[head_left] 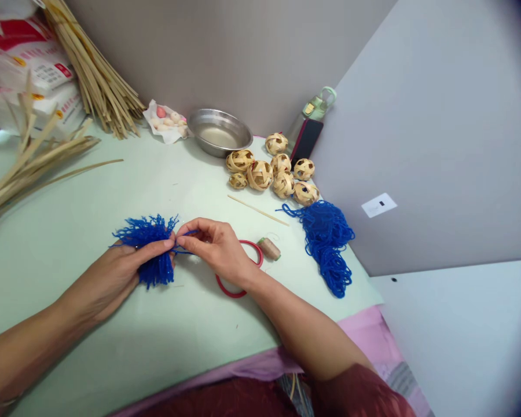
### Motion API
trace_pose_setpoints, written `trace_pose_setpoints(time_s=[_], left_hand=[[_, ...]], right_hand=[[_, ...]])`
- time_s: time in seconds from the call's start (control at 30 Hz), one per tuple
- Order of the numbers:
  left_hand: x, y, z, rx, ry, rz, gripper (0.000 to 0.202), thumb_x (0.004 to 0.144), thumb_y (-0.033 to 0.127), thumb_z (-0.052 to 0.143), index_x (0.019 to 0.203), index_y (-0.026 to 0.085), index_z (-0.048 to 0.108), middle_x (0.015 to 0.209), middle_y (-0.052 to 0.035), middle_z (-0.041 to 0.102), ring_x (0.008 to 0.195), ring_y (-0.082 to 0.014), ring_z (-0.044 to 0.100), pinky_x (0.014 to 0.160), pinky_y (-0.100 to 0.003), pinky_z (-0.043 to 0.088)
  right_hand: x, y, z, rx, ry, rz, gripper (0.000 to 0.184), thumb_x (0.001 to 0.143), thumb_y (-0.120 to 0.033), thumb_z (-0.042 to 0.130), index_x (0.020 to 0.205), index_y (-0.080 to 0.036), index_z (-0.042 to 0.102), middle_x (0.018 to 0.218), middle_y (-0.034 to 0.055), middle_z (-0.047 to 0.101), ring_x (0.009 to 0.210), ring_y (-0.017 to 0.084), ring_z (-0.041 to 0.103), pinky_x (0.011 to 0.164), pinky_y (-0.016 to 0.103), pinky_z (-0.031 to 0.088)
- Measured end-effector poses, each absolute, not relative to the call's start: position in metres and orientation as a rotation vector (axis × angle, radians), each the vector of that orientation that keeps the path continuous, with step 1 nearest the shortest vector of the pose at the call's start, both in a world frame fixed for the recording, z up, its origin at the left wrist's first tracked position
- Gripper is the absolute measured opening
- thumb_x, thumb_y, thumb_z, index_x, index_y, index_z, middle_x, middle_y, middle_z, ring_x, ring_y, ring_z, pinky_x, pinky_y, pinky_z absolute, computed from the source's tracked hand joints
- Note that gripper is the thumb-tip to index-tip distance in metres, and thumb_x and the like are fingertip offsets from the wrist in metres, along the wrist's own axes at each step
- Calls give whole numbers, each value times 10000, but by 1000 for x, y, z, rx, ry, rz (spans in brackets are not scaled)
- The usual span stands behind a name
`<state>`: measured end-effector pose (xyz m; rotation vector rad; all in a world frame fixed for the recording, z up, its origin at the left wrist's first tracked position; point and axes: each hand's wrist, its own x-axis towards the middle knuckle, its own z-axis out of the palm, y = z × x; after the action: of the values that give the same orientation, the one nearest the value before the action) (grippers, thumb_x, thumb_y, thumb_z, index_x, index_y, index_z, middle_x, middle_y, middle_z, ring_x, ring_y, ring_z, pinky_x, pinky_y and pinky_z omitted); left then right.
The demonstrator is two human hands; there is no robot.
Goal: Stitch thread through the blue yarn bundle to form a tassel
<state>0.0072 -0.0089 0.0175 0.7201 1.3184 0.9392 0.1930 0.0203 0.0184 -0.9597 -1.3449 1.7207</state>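
Observation:
A bunch of cut blue yarn (150, 234), frayed at its ends like a tassel, is gripped in my left hand (124, 266), the thumb pressed across its middle. Close beside it, my right hand (217, 246) pinches a strand of blue yarn (183, 251) between thumb and fingers. The strand runs to the bunch at my left thumb tip. Under my right wrist lie red-handled scissors (231, 292), their blades hidden from view. Just past them rests a spool of brown thread (270, 249).
Blue yarn skein (330, 237) lies at the right. Behind are several woven strip balls (260, 175), a metal bowl (220, 132), a phone (307, 139) leaning on a green bottle (296, 124), and small round items on paper (168, 123). Strip bundles (39, 159) lie left; a thin strip (258, 209) lies mid-table.

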Motion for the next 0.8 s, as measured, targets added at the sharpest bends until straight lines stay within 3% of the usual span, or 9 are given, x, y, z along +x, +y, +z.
trace_pose_setpoints(time_s=[0.23, 0.47, 0.63, 0.8], left_hand=[[4, -8, 13, 633, 1239, 979, 321, 552, 388, 1021, 742, 185, 861, 681, -28, 768, 631, -176, 657, 560, -241, 579], [4, -9, 14, 573, 1140, 1038, 299, 648, 356, 1025, 852, 196, 875, 749, -30, 764, 653, -165, 654, 582, -222, 608], [9, -9, 18, 507, 1193, 1127, 317, 667, 272, 1000, 975, 290, 930, 1123, -71, 889, 881, -239, 774, 673, -250, 668], [7, -7, 13, 654, 1291, 1023, 283, 558, 421, 1044, 665, 220, 877, 747, -68, 830, 754, -221, 712, 686, -269, 633]], right_hand=[[193, 20, 15, -1091, -1462, 1667, 143, 858, -246, 849, 911, -183, 732, 783, -23, 695, 711, 119, 593, 695, 257, 456], [195, 20, 11, -1076, -1525, 1611, 165, 852, -297, 793, 877, -185, 676, 775, -32, 632, 703, 118, 534, 680, 264, 418], [195, 20, 11, -1068, -1583, 1601, 137, 867, -300, 758, 879, -190, 677, 795, -28, 650, 724, 122, 552, 714, 272, 431], [193, 22, 13, -1055, -1400, 1650, 345, 780, -453, 908, 851, -196, 689, 814, -16, 668, 746, 131, 564, 722, 275, 446]])
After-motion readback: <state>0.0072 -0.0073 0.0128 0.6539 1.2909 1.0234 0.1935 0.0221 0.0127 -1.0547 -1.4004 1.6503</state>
